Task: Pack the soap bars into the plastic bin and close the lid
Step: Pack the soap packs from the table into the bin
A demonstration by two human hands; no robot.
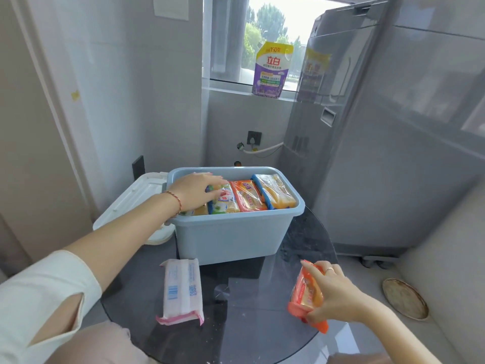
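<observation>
Left sleeve (39, 298): a white sleeve is seen nearest the camera, pushed back from the forearm, probably so that the reach to the bin is kept free.

Pink pack (182, 290): a pale pink soap pack is laid flat on the glass table (249, 324), just in front of the bin and apart from both hands. It is judged to be waiting its turn.

Right hand (333, 295): an orange pack (307, 295) is grasped by its end, fingers curled over it, well in front of the bin's right corner. It appears to be held ready so that it can be carried over once room is made.

Bin (231, 237): the blue bin is set on the table with its top open. Soap packs are stood on edge inside, side by side, seemingly so that more can be fitted in. The right part of the row is filled.

Left hand (195, 191): the hand is laid inside the bin at its left end, fingers spread over a blue-and-white pack (224, 202). Whether that pack is pinched or only pressed down cannot be told. A settling or shifting of the row is judged likely.

Lid (133, 203): the white lid is leaned against the bin's left side, off the bin, and is kept out of the way until packing is done.

Progress: two packs are seen outside the bin; the lid is not yet closed.
</observation>
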